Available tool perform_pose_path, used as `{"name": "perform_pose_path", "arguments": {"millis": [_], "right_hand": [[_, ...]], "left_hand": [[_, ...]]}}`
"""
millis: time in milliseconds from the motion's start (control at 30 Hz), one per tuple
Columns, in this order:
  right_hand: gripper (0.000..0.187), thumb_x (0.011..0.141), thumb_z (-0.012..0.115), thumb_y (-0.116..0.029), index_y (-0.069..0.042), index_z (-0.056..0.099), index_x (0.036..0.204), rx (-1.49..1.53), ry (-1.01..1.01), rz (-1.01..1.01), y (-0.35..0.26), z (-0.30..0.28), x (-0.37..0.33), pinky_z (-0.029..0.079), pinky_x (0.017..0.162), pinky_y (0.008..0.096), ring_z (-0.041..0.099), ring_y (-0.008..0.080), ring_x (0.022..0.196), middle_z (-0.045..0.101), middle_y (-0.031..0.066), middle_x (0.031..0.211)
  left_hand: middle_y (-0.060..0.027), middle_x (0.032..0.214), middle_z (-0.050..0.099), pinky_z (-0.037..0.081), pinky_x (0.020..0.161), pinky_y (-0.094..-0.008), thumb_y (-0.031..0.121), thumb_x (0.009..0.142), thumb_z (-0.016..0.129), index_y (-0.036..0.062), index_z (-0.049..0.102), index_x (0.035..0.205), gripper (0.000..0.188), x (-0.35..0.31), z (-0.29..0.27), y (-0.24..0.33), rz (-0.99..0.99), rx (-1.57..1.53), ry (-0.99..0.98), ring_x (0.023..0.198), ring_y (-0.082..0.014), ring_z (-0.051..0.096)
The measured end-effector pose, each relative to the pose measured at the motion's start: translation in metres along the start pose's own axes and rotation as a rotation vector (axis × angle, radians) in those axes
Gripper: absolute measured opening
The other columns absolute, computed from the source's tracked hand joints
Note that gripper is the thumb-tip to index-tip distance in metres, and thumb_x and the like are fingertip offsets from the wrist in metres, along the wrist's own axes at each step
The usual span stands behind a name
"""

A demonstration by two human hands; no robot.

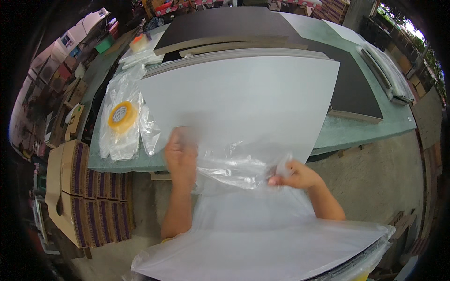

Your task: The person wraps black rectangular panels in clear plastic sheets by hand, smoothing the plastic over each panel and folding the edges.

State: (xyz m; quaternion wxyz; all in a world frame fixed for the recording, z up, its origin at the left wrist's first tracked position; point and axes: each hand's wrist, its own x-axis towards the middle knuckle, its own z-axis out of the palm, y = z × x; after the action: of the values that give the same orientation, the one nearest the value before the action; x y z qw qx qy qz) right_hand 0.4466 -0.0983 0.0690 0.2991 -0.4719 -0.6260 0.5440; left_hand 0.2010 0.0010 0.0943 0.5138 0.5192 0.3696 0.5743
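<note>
2 hands (300,175) at clear film (234,171), the left one (180,154) blurred

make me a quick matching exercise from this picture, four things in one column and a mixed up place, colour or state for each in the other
Things
1. nearer tape roll
2. cardboard stack
3. right hand
4. sheet stack

Descriptions
A. pinching clear film
B. pale grey on top, with dark boards beyond
C. yellow, lying on plastic bags
D. brown, below the left end of the green table

Pairs: 1-C, 2-D, 3-A, 4-B
</note>
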Motion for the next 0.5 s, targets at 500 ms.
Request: {"name": "perform_pose_path", "arguments": {"millis": [500], "right_hand": [[0.053,0.06,0.076,-0.03,-0.004,0.054,0.101,-0.455,0.129,-0.057,-0.023,-0.025,-0.015,0.038,0.076,0.0273,0.05,0.0164,0.09,0.055,0.0042,0.095]], "left_hand": [[0.0034,0.069,0.05,0.031,0.051,-0.0168,0.008,0.081,0.054,0.0009,0.057,0.084,0.008,-0.002,0.0,0.007,0.193,0.349,0.071,0.059,-0.0027,0.039]]}}
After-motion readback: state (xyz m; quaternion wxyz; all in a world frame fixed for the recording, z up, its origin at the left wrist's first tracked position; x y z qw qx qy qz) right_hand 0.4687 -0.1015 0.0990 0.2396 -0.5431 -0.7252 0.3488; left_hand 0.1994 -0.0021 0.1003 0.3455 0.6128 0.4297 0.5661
